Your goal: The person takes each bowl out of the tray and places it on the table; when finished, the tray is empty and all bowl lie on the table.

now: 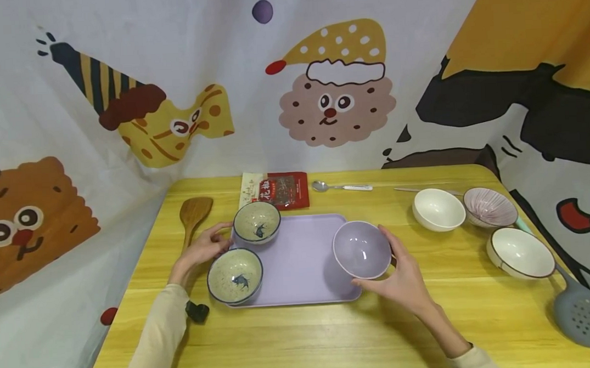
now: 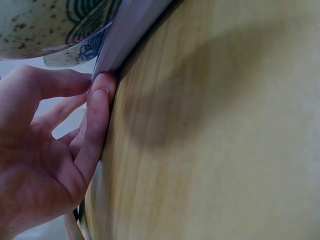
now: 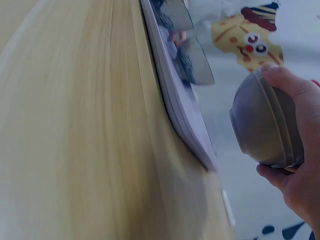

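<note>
A person works at a yellow bench (image 1: 301,337) hung round with cartoon cloth (image 1: 330,94), largest thing first. A lilac tray (image 1: 298,255) lies at the bench's centre, with two speckled bowls on its left side: one at 10 o'clock (image 1: 256,222), one at 8 o'clock (image 1: 235,275). At the tray's 3 o'clock edge the right hand (image 1: 403,278) holds a lilac bowl (image 1: 362,249), tilted and lifted just clear of the tray; the wrist view shows the fingers (image 3: 287,90) curled round its rim and base. The left hand (image 1: 201,253) lies at the tray's 9 o'clock edge, fingers (image 2: 97,115) relaxed and nearly straight, tips touching the rim between the two speckled bowls, gripping nothing.

The step in hand looks to be setting the lilac bowl on the tray; the next move would call for levelling it and lowering it onto the bare right half while the left hand steadies the tray.

Off the tray, three more bowls (image 1: 438,209) sit at 2 to 3 o'clock, a grey skimmer (image 1: 582,314) at 4, a wooden spatula (image 1: 193,215) at 10, a red packet (image 1: 277,190) and a spoon (image 1: 342,187) at 12.
</note>
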`<state>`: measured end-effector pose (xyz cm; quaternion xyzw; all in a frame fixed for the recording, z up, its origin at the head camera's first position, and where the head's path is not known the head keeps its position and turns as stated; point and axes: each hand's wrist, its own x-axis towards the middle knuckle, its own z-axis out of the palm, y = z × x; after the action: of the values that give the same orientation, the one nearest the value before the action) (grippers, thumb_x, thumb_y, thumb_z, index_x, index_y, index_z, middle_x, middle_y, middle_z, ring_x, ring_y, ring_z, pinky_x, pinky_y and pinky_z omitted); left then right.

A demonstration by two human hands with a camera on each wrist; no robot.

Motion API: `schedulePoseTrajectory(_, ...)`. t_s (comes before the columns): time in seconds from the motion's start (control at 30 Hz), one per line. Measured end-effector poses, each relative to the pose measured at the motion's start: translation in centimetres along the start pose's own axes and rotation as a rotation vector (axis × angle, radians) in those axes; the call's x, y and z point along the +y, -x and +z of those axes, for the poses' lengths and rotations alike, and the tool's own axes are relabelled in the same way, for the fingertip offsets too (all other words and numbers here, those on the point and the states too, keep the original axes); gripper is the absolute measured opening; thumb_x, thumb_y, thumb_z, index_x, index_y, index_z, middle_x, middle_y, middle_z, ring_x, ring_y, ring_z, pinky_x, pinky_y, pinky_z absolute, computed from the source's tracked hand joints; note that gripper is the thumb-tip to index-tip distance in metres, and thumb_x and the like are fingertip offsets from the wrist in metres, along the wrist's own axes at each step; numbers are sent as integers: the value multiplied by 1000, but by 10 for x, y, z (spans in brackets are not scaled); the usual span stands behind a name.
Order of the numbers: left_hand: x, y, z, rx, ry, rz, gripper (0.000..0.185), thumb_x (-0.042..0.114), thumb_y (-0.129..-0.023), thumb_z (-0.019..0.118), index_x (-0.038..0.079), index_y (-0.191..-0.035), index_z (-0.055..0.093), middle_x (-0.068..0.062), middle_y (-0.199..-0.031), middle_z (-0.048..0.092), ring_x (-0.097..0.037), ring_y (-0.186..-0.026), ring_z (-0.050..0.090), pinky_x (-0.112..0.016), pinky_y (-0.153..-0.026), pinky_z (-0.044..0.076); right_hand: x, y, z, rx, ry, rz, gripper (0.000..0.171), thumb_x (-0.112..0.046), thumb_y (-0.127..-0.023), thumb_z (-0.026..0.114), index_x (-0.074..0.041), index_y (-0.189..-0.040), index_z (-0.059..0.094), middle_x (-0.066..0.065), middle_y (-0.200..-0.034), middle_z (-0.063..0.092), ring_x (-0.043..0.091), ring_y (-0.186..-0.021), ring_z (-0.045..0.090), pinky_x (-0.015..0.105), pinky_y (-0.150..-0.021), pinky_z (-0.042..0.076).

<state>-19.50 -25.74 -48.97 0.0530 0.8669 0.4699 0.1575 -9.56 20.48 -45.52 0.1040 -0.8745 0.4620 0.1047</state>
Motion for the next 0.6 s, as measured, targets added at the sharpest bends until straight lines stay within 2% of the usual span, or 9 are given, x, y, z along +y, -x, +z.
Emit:
schedulePoseTrajectory(0.13,0,0,1,2,-11,6,56,14,-99,62,4,-151,43,-12,-85,66,-15,-70,59,-27,-62,52,10,5,-12,53,5,40,123,-25,-56,102,-8,-157,34,18,-151,47,32,-126,55,5,-95,41)
schedulePoseTrajectory(0.3,0,0,2,6,-21,4,56,15,-99,62,5,-151,44,-11,-86,66,-15,-70,59,-27,-63,52,21,12,-28,126,34,85,121,-19,-56,102,-10,-157,35,20,-149,49,31,-123,56,0,-92,39)
schedulePoseTrajectory(0.47,0,1,3,6,-27,6,56,17,-100,62,6,-151,43,-12,-86,66,-16,-70,59,-28,-63,52,29,18,-44,222,70,129,119,-14,-55,101,-15,-156,39,19,-142,55,8,-116,55,0,-87,42)
schedulePoseTrajectory(0.6,-1,0,2,5,-31,15,56,17,-100,61,5,-151,43,-13,-86,66,-15,-70,58,-27,-62,52,38,24,-54,293,60,150,118,-7,-53,101,-13,-154,41,20,-139,57,-7,-110,52,0,-86,43)
